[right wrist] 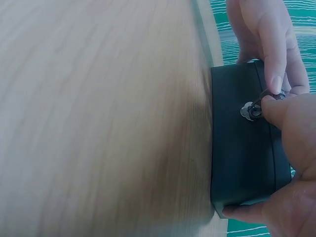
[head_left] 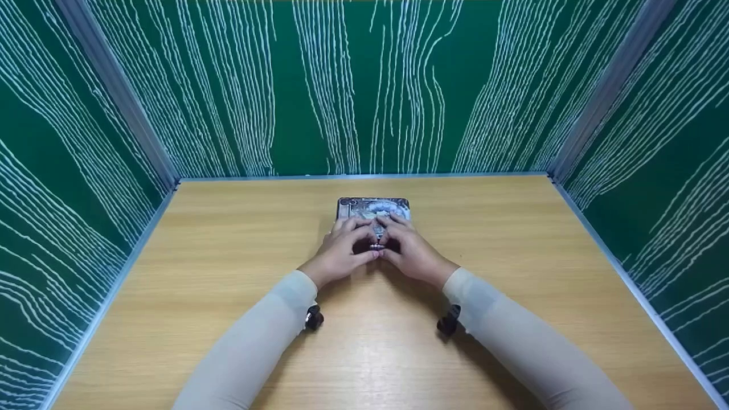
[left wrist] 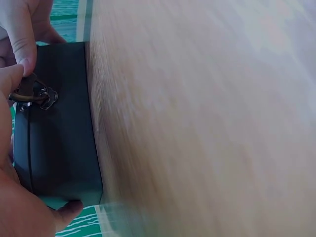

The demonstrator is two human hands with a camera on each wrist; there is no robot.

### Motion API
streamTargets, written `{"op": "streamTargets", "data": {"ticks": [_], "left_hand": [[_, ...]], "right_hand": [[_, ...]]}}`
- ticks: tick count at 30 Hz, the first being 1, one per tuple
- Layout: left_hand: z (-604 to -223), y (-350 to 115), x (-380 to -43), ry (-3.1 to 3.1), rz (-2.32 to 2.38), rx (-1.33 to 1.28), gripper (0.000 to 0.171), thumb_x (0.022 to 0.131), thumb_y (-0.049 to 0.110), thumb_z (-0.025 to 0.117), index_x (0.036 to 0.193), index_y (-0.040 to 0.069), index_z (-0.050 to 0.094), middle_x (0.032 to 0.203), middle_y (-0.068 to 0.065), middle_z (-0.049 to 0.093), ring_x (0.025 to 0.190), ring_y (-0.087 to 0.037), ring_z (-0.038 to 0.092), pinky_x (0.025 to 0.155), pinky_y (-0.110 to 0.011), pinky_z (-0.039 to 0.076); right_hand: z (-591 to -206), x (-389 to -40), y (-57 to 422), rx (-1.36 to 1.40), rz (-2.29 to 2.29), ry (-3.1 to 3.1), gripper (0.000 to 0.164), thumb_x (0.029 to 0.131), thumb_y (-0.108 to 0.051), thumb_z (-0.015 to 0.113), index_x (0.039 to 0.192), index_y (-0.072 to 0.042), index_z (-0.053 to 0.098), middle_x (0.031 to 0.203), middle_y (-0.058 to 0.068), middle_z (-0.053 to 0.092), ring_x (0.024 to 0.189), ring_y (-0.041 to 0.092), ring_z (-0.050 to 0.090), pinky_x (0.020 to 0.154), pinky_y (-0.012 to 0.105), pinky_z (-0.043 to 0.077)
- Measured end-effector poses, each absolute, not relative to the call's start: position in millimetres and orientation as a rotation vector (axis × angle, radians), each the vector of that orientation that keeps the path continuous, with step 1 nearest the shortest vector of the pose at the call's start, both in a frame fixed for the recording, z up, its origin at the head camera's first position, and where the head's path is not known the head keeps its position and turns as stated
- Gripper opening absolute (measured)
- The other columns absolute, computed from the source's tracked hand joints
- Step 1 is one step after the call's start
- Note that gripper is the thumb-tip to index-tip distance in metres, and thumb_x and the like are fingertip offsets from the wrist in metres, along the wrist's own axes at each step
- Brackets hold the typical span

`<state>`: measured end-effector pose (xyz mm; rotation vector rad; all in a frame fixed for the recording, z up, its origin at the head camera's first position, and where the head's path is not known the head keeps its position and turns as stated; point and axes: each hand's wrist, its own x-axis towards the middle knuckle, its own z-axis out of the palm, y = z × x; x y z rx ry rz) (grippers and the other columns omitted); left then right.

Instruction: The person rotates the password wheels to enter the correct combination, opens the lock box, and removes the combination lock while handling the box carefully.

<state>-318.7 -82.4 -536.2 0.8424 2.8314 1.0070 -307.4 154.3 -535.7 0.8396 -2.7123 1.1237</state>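
Note:
A small box [head_left: 373,206] with a patterned lid and dark sides stands on the table. On its near side is a metal clasp [left wrist: 48,98] with a rounded plate and a curved bronze-coloured part. My left hand [head_left: 344,247] is at the box's left, fingers over the lid, its thumb and index finger pinching the clasp. From the other side my right hand [head_left: 410,247] mirrors it, with its thumb [right wrist: 274,108] at the clasp's loose part. The thumb tips nearly meet there. Other fingers reach round the box's ends, and the hands hide much of the lid.
The wooden table [head_left: 228,256] extends around the box on all sides. Green walls [head_left: 307,114] with wavy white lines enclose its back and sides, joined by grey corner posts [head_left: 122,91]. A small black device [head_left: 449,322] hangs at each wrist.

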Motion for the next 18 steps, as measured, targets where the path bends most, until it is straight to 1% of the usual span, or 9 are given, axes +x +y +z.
{"op": "streamTargets", "data": {"ticks": [3,5,14,18], "left_hand": [[-536.3,-82.2,-318.6,2.825,1.021,0.836,0.030,0.109,0.046,0.075,0.133,0.028,0.073,0.175,0.000,0.047,0.171,-0.035,0.026,0.136,-0.069,0.028],[-536.3,-81.9,-318.4,2.828,1.022,0.836,0.027,0.109,0.044,0.075,0.131,0.028,0.074,0.175,0.000,0.048,0.170,-0.035,0.027,0.136,-0.069,0.028],[-536.7,-80.4,-318.3,2.844,1.002,0.832,0.028,0.110,0.045,0.073,0.132,0.028,0.074,0.175,0.002,0.048,0.170,-0.035,0.029,0.136,-0.069,0.029],[-536.6,-79.9,-318.4,2.843,0.989,0.843,0.027,0.110,0.045,0.072,0.131,0.028,0.074,0.173,0.001,0.049,0.168,-0.035,0.030,0.134,-0.068,0.032]], "right_hand": [[-535.0,-307.3,154.1,0.833,1.126,-2.720,0.012,0.102,-0.008,0.083,0.106,-0.011,0.071,0.178,0.018,0.049,0.174,0.049,0.025,0.140,0.073,0.019],[-534.4,-306.9,153.7,0.830,1.132,-2.723,0.012,0.103,-0.009,0.083,0.106,-0.012,0.071,0.178,0.017,0.049,0.175,0.049,0.025,0.140,0.073,0.019],[-534.9,-307.1,154.0,0.836,1.132,-2.718,0.012,0.103,-0.009,0.082,0.106,-0.013,0.072,0.178,0.017,0.048,0.175,0.049,0.025,0.140,0.073,0.019],[-535.1,-307.7,154.6,0.844,1.123,-2.715,0.012,0.103,-0.008,0.082,0.106,-0.012,0.071,0.177,0.019,0.050,0.174,0.050,0.026,0.140,0.073,0.021]]}}
